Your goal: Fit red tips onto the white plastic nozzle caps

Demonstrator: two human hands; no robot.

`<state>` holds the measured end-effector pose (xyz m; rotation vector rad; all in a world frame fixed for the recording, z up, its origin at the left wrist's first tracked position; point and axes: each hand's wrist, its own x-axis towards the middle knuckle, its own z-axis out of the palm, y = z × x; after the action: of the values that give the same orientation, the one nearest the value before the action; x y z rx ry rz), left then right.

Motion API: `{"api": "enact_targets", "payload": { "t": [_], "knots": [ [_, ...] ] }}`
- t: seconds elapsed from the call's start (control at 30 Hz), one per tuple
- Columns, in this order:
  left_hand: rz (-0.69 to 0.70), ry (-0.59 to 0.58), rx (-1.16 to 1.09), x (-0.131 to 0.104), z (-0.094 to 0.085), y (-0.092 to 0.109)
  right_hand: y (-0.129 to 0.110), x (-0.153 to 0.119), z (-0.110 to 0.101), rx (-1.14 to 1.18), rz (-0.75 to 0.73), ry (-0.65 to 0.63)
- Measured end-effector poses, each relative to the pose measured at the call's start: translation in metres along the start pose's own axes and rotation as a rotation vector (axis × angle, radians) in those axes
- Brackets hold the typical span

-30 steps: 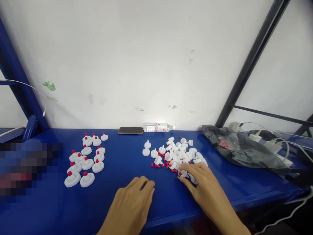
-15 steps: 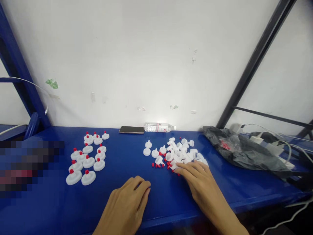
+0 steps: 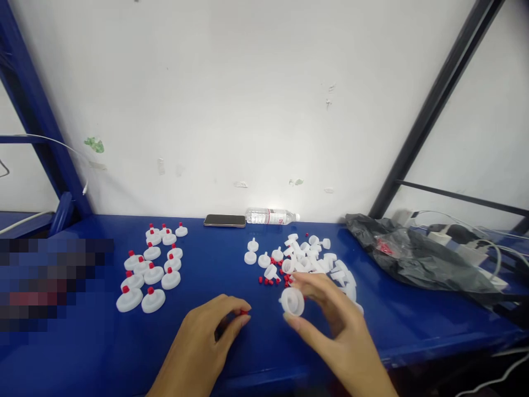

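Between the thumb and index finger of my left hand (image 3: 210,336) is a small red cap (image 3: 244,312). My right hand (image 3: 334,325) grips a white nozzle lid (image 3: 292,302) by its rim, its hollow underside turned towards me and its spout pointing left. Behind that hand lies a heap of loose white nozzle lids (image 3: 308,255), with small red caps (image 3: 268,281) scattered at its near left side. On the left of the table stand several white lids with red caps on their spouts (image 3: 154,300), upright in a loose group.
A phone (image 3: 225,221) and a clear water bottle (image 3: 270,216) lie along the wall. At the right, a dark plastic bag (image 3: 421,264) rests beside white chargers and cables (image 3: 467,251). The blue table (image 3: 206,275) has its front edge below my hands.
My right hand has lifted a white nozzle lid off the heap and turned it towards the left. My left thumb and index finger now show a red cap between them. The view has shifted slightly.
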<state>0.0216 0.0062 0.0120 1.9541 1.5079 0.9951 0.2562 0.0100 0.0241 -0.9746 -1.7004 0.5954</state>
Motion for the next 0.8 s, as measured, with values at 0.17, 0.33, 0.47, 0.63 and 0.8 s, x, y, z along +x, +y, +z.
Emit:
{"api": "enact_targets", "payload": {
  "t": [0.17,0.33,0.47,0.63,0.8],
  "knots": [
    [-0.14,-0.076,-0.229,0.002,-0.017,0.007,-0.005,0.004,0.035,0.422,0.129,-0.169],
    [-0.201,-0.109,-0.341,0.002,-0.023,0.013,0.001,-0.001,0.044,0.362,0.108,-0.186],
    [-0.194,-0.139,-0.344,0.0,-0.023,0.018,0.005,-0.004,0.042,0.282,0.086,-0.168],
    [-0.114,-0.097,-0.255,-0.001,-0.023,0.015,0.006,-0.003,0.041,0.312,0.123,-0.209],
    [0.315,-0.021,0.059,-0.001,-0.015,-0.006,0.007,-0.003,0.041,0.291,0.181,-0.245]
  ]
}}
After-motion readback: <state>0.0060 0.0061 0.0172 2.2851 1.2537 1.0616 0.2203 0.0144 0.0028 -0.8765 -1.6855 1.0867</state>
